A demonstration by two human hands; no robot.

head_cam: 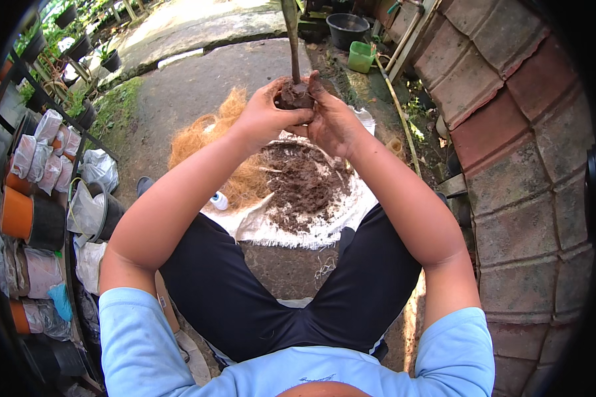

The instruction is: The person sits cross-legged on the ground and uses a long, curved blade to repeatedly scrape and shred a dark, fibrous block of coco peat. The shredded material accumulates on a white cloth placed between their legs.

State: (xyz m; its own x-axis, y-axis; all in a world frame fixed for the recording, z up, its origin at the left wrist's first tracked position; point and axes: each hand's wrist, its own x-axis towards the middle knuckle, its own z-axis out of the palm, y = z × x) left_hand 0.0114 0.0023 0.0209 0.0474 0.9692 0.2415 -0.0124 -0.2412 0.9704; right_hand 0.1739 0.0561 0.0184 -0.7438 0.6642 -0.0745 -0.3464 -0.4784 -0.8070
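My left hand [273,111] and my right hand [332,116] are cupped around a ball of dark soil [297,95], held up at arm's length. From the top of this ball rises a brown plant stem [292,39], running out of view at the upper edge. Soil smears my fingers, and the ball's underside is hidden by them. Below lies a heap of loose dark soil [303,191] on a white woven sack [251,228]. To its left is a tangle of tan coconut fibre [198,146], with a white thread spool [219,200] at its near edge.
At left, a rack holds orange-and-black pots [32,218] and several plastic-wrapped bundles [39,149]. Clay roof tiles [521,238] form a slope on the right. A black basin [347,31], a green container [361,57] and a bamboo pole [400,106] are at the far right.
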